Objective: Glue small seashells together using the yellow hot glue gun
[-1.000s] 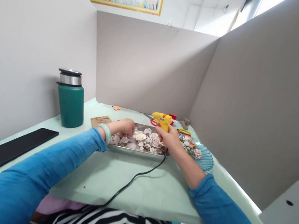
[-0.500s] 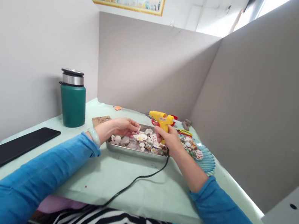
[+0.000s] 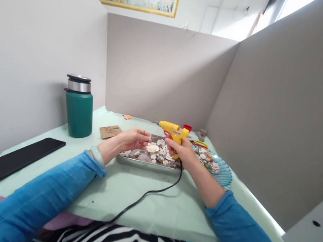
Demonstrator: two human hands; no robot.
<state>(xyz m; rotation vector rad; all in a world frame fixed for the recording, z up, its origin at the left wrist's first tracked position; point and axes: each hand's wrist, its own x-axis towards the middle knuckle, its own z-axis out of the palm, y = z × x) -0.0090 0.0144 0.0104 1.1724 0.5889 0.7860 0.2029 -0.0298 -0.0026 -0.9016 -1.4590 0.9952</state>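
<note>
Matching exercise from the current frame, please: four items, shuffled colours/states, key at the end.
1. Glue gun
2. Left hand
3. Bottle
4. Ribbed dish

A. Green, standing upright
B. Blue, with shells on it
C. Yellow, held in the right hand
D. Pinching a small piece

Pairs: 1-C, 2-D, 3-A, 4-B

1. Two hands are seen: one left hand (image 3: 133, 139), one right hand (image 3: 184, 151).
2. One glue gun (image 3: 169, 128) and one cord (image 3: 149, 192) are counted.
3. One tray (image 3: 147, 166) and one plate (image 3: 224, 171) are shown.
4. Many shells (image 3: 152, 148) are seen, too crowded to be counted.
5. One bottle (image 3: 78, 115), one bracelet (image 3: 98, 156) and one card (image 3: 109, 131) are found.
</note>
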